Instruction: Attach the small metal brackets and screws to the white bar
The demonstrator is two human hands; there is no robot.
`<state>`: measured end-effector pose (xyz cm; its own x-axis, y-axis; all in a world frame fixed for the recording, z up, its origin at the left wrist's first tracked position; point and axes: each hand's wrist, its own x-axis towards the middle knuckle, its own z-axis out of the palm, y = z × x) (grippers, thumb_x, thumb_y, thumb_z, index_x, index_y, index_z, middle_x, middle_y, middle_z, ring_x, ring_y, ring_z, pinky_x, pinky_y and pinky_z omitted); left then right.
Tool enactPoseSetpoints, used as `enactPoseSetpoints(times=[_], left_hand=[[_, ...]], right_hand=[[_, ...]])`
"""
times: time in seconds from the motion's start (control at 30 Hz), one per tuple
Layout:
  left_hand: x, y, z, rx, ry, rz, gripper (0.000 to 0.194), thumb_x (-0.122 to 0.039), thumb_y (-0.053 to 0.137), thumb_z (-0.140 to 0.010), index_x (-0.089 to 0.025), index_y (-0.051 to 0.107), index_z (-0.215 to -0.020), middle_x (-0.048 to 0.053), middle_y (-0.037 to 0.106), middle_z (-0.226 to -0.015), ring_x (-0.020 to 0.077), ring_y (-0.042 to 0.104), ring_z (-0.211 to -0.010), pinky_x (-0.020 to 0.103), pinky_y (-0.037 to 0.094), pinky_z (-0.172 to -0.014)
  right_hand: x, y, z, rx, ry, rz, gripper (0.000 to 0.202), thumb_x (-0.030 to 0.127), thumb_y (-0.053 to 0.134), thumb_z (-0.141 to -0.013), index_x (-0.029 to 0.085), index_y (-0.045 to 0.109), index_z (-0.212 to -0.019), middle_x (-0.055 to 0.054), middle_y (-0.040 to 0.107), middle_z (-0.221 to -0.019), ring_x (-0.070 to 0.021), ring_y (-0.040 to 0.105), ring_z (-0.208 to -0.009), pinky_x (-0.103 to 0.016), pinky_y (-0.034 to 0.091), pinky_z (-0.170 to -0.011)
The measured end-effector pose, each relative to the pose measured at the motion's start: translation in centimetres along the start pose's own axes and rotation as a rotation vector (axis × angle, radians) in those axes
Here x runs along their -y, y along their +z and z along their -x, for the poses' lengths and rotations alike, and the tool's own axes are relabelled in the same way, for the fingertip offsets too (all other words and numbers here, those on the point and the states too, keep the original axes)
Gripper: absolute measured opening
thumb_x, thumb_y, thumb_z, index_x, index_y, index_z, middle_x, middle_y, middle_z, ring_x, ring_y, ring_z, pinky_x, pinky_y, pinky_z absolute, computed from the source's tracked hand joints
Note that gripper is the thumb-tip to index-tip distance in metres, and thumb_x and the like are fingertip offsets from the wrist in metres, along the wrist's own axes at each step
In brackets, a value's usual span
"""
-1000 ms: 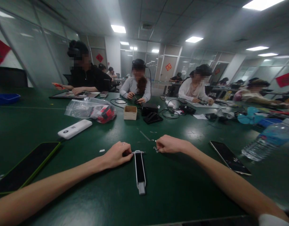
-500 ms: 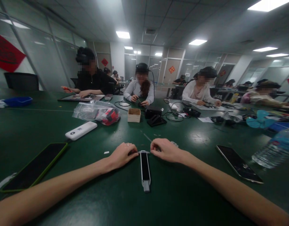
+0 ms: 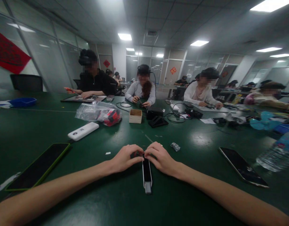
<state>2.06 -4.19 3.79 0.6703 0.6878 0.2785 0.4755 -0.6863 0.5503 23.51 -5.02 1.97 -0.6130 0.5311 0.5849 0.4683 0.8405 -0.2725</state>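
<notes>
A slim, white-edged device with a black face [image 3: 147, 172] and a grey block at its near end lies lengthwise on the dark green table in front of me. My left hand [image 3: 127, 158] is at the device's far end from the left, thumb and fingertips drawn together. From the right, my right hand [image 3: 162, 159] meets it there, its fingers bent and closed in a pinch. The fingertips of both hands almost touch and cover the far end. What small part lies between them is hidden. A crumpled silvery scrap [image 3: 175, 146] lies beyond my right hand.
A green-edged phone [image 3: 38, 166] and white power bank [image 3: 83, 131] lie left; another phone [image 3: 243, 166] and a water bottle [image 3: 276, 152] are right. A small open box [image 3: 135, 116] and plastic bag [image 3: 98, 113] stand farther back. Several people sit across the table.
My right hand has moved left and nearer to me, onto the device's far end, uncovering the silvery scrap. My left hand has shifted slightly right, so the fingertips now meet.
</notes>
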Motion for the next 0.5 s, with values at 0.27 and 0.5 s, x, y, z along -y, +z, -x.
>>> enactPoseSetpoints(times=[0.27,0.5], left_hand=[[-1.03,-0.08,0.05,0.048,-0.012,0.064,0.013,-0.026,0.06,-0.082,-0.016,0.063,-0.091,0.001,0.064,-0.086,0.0124,0.058,-0.073,0.022,0.045,-0.069],[-1.15,-0.29,0.02,0.085,-0.047,0.017,0.013,-0.025,0.064,-0.079,-0.017,0.064,-0.089,0.0,0.063,-0.083,0.0127,0.057,-0.072,0.022,0.043,-0.068]], right_hand=[[0.12,-0.4,0.05,-0.075,-0.302,0.234,0.023,0.016,0.04,-0.096,0.016,0.06,-0.085,-0.006,0.059,-0.082,-0.0157,0.05,-0.079,-0.029,0.037,-0.067],[0.08,-0.1,0.11,-0.091,-0.341,0.257,0.02,0.016,0.043,-0.094,0.016,0.061,-0.086,-0.006,0.061,-0.082,-0.016,0.051,-0.08,-0.029,0.038,-0.069]])
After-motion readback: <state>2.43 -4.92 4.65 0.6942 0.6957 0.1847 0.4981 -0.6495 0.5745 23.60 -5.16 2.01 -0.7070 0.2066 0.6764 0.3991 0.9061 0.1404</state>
